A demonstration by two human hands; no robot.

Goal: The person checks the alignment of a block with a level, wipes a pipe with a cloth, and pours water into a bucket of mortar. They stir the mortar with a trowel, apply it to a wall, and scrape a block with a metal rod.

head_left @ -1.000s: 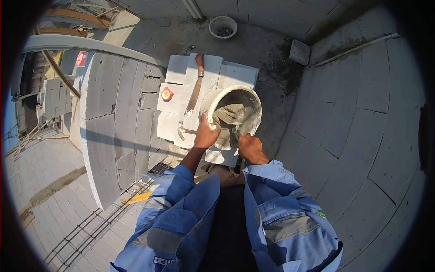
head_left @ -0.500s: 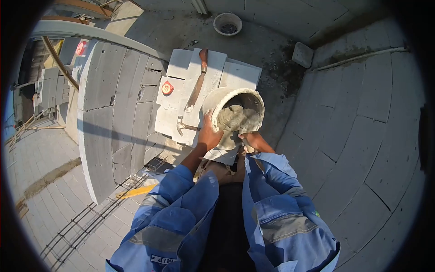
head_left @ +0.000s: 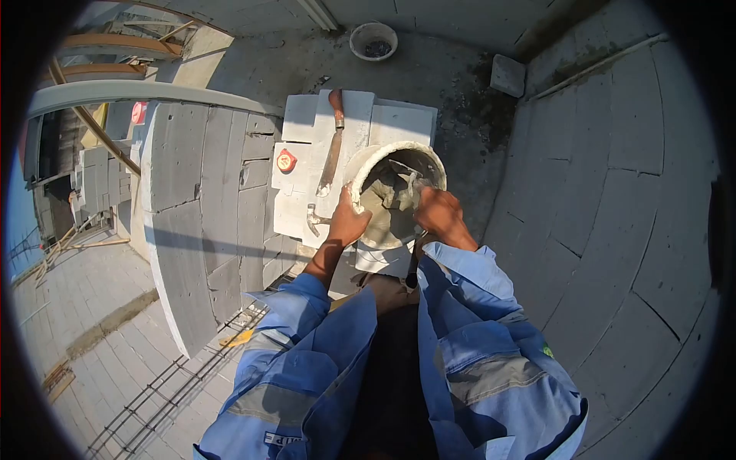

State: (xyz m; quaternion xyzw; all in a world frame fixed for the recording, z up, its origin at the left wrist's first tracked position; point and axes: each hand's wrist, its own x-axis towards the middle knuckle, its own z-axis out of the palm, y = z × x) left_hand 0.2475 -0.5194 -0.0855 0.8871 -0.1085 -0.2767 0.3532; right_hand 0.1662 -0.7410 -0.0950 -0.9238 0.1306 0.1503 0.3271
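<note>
A mortar-crusted bucket tilts toward me on the pale blocks, its mouth facing me. My left hand is closed on the bucket's left rim. Inside lies wet grey mortar. At the right side of the mouth, my right hand is closed around the handle of a trowel, whose mortar-smeared blade is inside the bucket; the handle is mostly hidden by the fingers. Left of the bucket lie a hammer, a machete-like blade with a wooden handle and a red tape measure.
White blocks are stacked under the bucket. A low block wall stands to the left, another block wall to the right. A second bucket sits on the floor ahead. Steel rebar lies at lower left.
My right hand has moved up and forward with the trowel, from the bucket's lower edge into its mouth. My left hand stays on the rim. The camera view has shifted slightly.
</note>
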